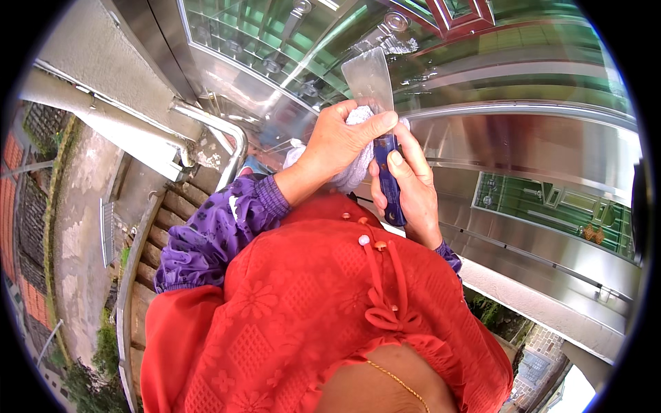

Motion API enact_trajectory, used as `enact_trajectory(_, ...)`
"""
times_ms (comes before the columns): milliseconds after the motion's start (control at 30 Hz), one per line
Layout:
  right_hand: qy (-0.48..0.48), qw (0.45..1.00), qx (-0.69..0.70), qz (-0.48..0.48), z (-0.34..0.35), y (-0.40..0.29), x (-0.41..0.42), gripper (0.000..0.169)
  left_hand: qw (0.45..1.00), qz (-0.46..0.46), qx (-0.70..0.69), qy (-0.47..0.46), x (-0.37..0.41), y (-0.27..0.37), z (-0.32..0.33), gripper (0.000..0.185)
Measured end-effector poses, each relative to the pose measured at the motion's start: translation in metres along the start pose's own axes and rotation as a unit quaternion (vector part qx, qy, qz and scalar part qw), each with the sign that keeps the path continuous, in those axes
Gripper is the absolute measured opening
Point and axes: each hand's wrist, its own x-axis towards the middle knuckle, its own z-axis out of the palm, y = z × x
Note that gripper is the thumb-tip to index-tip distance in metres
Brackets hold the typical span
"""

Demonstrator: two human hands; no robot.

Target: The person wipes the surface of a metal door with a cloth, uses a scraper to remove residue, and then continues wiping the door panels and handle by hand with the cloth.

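Note:
A putty knife [371, 77] with a broad, wet-looking metal blade and a worn blue handle [388, 180] points away from my chest. My right hand [415, 188] is closed around that handle, its thumb lying along the side. In my left hand [335, 139] is a bunched pale lilac cloth [356, 165]. My left thumb presses on the base of the blade, and part of the cloth sits behind the knife. The left fingertips are hidden by the cloth and blade.
Before me is a shiny stainless-steel counter [516, 139] with a reflective, wet green-tinted surface [465, 77] bearing whitish residue [395, 44]. A bent metal handrail [237, 135] stands at my left beside concrete steps [170, 211]. A white ledge [537, 304] runs at lower right.

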Motion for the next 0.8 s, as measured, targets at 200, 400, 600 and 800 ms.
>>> enact_trajectory(200, -0.003, 1.0, 0.008, 0.002, 0.002, 0.001, -0.002, 0.05, 0.999, 0.032, -0.035, 0.016, 0.0, -0.007, 0.003, 0.044)
enact_trajectory(400, -0.004, 1.0, 0.012, -0.015, 0.011, 0.001, 0.008, 0.051, 1.0, 0.024, 0.001, -0.006, 0.002, 0.01, -0.006, 0.043)
enact_trajectory(600, -0.015, 1.0, 0.01, -0.014, 0.0, 0.008, 0.005, 0.05, 1.0, 0.008, 0.004, 0.025, 0.002, -0.01, -0.006, 0.045)
enact_trajectory(800, -0.028, 0.999, -0.014, -0.025, 0.007, 0.006, 0.013, 0.049, 0.999, 0.035, 0.035, 0.021, 0.004, -0.002, -0.012, 0.043)
